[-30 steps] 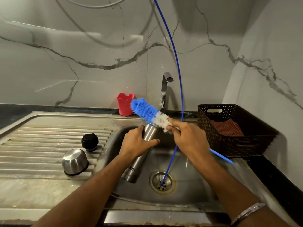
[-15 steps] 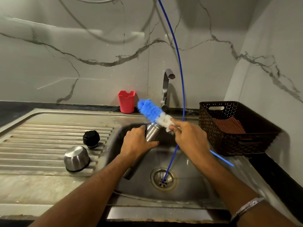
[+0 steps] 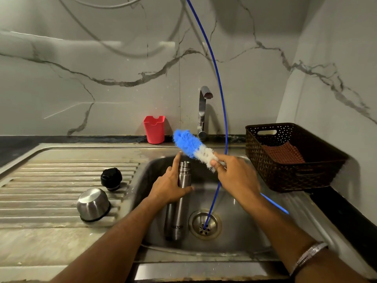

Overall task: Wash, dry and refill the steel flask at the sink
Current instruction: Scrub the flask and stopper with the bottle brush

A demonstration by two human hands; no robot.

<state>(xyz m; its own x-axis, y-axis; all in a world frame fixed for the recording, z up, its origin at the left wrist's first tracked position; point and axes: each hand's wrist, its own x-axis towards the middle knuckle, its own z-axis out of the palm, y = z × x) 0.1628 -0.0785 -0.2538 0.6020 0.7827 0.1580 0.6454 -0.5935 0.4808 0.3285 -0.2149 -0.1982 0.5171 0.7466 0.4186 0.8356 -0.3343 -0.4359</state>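
Observation:
The steel flask [image 3: 177, 213] stands nearly upright in the sink basin [image 3: 240, 227], its open threaded neck at the top. My left hand [image 3: 169, 185] grips its upper body, with the index finger pointing up beside the neck. My right hand [image 3: 234, 176] holds a bottle brush [image 3: 190, 145] with blue and white bristles just above and right of the flask's mouth; its blue handle sticks out behind my wrist. The tap [image 3: 203, 113] stands behind the basin, and no water is seen running.
On the ribbed drainboard [image 3: 51, 180] lie the black stopper [image 3: 111, 179] and the steel cup lid [image 3: 93, 204], upside down. A red holder [image 3: 154, 129] stands at the wall. A dark basket [image 3: 293, 158] with a brown cloth sits right. A thin blue hose [image 3: 221, 94] runs into the drain [image 3: 204, 224].
My left hand has swung the flask from tilted to nearly upright. The brush has lifted clear of the flask's mouth and now hovers above it.

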